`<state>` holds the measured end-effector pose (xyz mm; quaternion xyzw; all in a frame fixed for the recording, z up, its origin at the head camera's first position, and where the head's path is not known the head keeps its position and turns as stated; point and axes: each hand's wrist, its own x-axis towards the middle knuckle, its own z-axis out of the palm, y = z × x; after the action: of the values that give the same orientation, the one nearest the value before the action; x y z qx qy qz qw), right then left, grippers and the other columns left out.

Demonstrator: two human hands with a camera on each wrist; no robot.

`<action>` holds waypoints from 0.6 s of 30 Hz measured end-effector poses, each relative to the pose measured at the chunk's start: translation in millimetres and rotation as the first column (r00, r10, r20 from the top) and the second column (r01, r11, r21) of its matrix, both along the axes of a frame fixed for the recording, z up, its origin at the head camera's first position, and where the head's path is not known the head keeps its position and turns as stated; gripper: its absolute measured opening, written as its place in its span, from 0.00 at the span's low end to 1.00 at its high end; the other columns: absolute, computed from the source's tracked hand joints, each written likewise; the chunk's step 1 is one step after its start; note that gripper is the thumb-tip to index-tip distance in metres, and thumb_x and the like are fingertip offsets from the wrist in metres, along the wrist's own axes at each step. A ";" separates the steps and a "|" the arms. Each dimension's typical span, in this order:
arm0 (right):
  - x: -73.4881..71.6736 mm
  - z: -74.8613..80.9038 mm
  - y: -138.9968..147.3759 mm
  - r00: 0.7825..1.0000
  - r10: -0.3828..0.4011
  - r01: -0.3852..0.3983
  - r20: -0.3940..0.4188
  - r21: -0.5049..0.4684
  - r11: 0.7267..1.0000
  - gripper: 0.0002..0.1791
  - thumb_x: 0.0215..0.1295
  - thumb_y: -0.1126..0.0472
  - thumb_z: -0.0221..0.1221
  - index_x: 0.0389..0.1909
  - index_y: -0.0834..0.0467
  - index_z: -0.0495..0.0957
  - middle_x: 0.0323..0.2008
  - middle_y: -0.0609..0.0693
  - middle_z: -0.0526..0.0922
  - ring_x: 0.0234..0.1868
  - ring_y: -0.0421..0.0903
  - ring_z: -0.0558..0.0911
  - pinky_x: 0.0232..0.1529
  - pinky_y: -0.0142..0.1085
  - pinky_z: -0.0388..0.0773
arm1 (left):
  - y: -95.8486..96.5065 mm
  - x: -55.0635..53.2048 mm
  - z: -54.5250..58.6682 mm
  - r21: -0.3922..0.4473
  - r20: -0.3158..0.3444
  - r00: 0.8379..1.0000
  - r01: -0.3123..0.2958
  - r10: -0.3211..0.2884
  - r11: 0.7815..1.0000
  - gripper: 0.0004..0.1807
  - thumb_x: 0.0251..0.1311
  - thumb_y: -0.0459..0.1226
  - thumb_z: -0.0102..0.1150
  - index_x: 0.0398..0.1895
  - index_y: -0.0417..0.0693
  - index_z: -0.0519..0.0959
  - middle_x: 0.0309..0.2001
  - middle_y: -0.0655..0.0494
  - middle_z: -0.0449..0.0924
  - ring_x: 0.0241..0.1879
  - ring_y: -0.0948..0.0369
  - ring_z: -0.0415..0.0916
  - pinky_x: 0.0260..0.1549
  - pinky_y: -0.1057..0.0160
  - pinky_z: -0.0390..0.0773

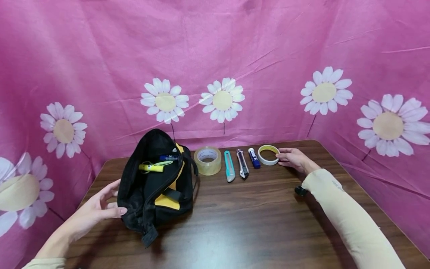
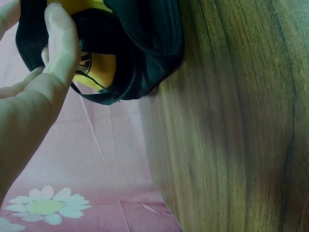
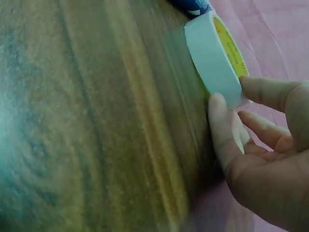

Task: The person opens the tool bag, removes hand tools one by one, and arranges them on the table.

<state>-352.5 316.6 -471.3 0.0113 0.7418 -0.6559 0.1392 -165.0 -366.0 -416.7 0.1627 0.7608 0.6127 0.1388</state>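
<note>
On the left of the table, a black and yellow tool bag (image 1: 168, 201) stands with its mouth spread open toward me. My left hand (image 1: 97, 209) grips its left side, thumb at the front edge; in the left wrist view the fingers (image 2: 63, 43) lie against the black fabric. Inside the bag are a yellow highlighter (image 1: 152, 168) and a dark blue item (image 1: 168, 158). At the far right, my right hand (image 1: 295, 160) pinches the right edge of a white tape roll (image 1: 268, 161). The right wrist view shows thumb and fingertips at the tape roll's (image 3: 210, 55) near end.
Between bag and white tape stand a wide clear tape roll (image 1: 208, 161), a teal box cutter (image 1: 229, 166), a grey and black box cutter (image 1: 242, 164) and a blue glue stick (image 1: 254, 158). A pink flowered cloth (image 1: 268, 56) hangs behind the wooden table (image 1: 255, 220).
</note>
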 end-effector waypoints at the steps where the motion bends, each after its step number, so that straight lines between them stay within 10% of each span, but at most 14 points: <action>1: -0.7 -0.7 -0.5 1.000 -0.001 0.001 -0.001 -0.005 1.000 0.38 0.75 0.67 0.56 0.76 0.75 0.46 0.45 0.48 0.82 0.41 0.34 0.82 0.51 0.35 0.80 | -0.4 0.3 0.0 0.003 0.001 1.000 -0.001 0.001 1.000 0.45 0.67 0.24 0.56 0.82 0.51 0.45 0.60 0.45 0.66 0.51 0.53 0.83 0.45 0.58 0.81; 12: -1.3 -0.3 0.6 0.999 -0.017 0.017 0.052 0.011 1.000 0.39 0.75 0.67 0.56 0.78 0.70 0.45 0.42 0.46 0.80 0.39 0.37 0.81 0.51 0.35 0.81 | -0.5 2.9 -11.3 0.040 -0.004 1.000 0.014 -0.014 0.999 0.44 0.69 0.23 0.53 0.82 0.51 0.46 0.65 0.52 0.67 0.54 0.53 0.82 0.46 0.56 0.82; 18: -2.3 1.1 0.0 0.999 -0.013 0.013 0.035 0.015 1.000 0.37 0.76 0.69 0.53 0.78 0.71 0.46 0.56 0.59 0.75 0.40 0.35 0.81 0.52 0.36 0.80 | -0.6 1.7 -9.5 0.036 -0.017 1.000 0.006 -0.006 0.999 0.44 0.68 0.23 0.54 0.81 0.49 0.46 0.64 0.52 0.68 0.52 0.54 0.83 0.45 0.56 0.82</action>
<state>-354.8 316.7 -470.2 0.0286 0.7441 -0.6509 0.1477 -163.3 -366.5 -426.3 0.1726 0.7505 0.6243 0.1313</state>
